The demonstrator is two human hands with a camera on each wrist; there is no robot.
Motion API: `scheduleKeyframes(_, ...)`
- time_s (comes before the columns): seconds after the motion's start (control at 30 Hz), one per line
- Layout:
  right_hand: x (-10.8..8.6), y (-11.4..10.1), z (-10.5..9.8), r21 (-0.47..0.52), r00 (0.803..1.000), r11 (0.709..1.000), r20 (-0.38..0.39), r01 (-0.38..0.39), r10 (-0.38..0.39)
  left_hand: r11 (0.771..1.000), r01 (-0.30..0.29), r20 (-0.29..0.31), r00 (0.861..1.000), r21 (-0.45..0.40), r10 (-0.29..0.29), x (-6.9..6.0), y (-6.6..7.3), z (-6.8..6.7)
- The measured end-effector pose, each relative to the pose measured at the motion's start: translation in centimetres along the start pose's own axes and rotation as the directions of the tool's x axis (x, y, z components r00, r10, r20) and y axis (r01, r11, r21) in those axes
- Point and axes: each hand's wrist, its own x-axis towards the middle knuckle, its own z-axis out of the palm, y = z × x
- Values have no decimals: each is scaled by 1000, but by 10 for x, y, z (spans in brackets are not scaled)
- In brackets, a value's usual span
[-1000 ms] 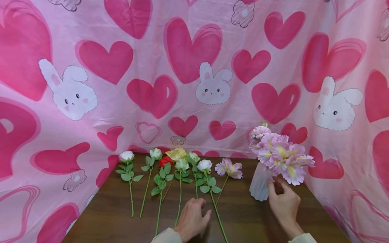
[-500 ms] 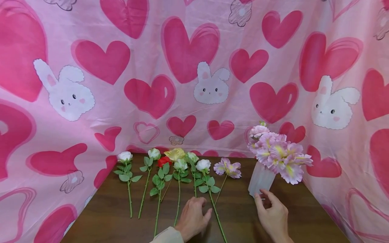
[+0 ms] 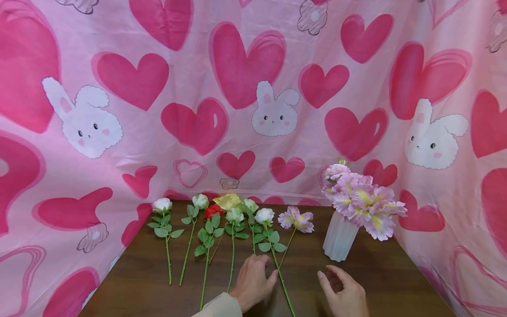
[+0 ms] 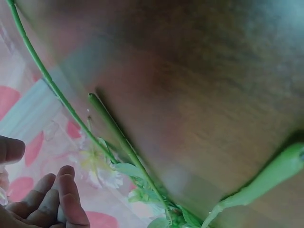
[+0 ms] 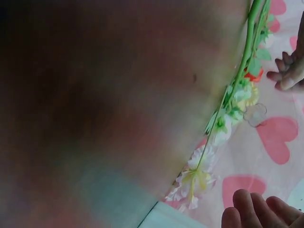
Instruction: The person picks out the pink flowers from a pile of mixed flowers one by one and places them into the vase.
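My left hand [image 3: 253, 281] hovers or rests near the green rose stems in the middle of the table, fingers loosely bent; its contact with the table cannot be told. In the left wrist view its thumb and fingers are apart with nothing between them. My right hand [image 3: 344, 293] is in front of a white ribbed vase [image 3: 340, 240], apart from it, fingers loosely curved and holding nothing. Lilac and pink flowers [image 3: 364, 198] fill the vase and lean right. A lilac flower [image 3: 296, 219] lies left of the vase, beside a white rose [image 3: 264, 215] with a long stem.
Across the dark wooden table [image 3: 130, 281] lie more stems: a white rose [image 3: 162, 204] at the far left, a red flower [image 3: 214, 211], a yellow flower [image 3: 227, 201] and several pale roses. A pink heart-patterned cloth [image 3: 237, 145] hangs behind and around the table.
My right hand has drawn away from beside the vase, moving left and toward me. My left hand has stayed almost in place, and the flowers have not moved.
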Motion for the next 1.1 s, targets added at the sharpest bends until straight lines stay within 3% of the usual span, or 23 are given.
scheduleKeyframes(0.27, -11, -8, -6, -52, 998, 999, 58, -6, 9, 994, -83, -71, 994, 71, 88, 8, 5, 3)
scheduleKeyframes(0.4, -13, -10, -8, -69, 997, 998, 77, -1, 6, 991, -102, -74, 991, 91, 109, 16, 10, 3)
scheduleKeyframes(0.87, -10, -12, -15, -120, 983, 993, 184, 14, 8, 988, -43, 22, 999, 147, 40, 43, 24, 11)
scheduleKeyframes(1.1, -9, -12, -13, -125, 987, 990, 158, 61, -41, 989, -9, 55, 998, 149, 1, 54, 26, 21)
